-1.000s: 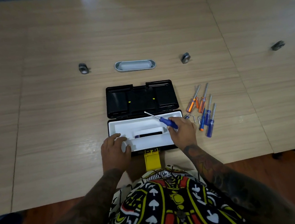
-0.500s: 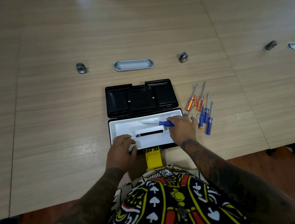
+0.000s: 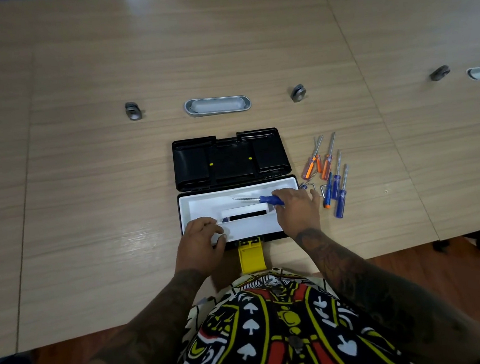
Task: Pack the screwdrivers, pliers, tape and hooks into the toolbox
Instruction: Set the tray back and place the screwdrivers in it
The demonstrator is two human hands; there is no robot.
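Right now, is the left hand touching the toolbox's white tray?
Touching. The head view shows the left hand with its fingers resting on the white tray at the near left corner, no gap visible. The right hand grips the blue screwdriver.

We see both forearms bare and covered in dark tattoos, left hand point(image 3: 202, 240) and right hand point(image 3: 296, 210) without gloves. Below, a loud playing-card print shirt point(image 3: 274, 324): red, yellow, black, white spades.

Toolbox point(image 3: 232, 160): 1, lid open
Blue screwdrivers point(image 3: 340, 203): 4, one held over the tray
Orange screwdrivers point(image 3: 326, 166): 3
Metal hooks point(image 3: 323, 189): 2 visible
Hands point(image 3: 298, 210): 2
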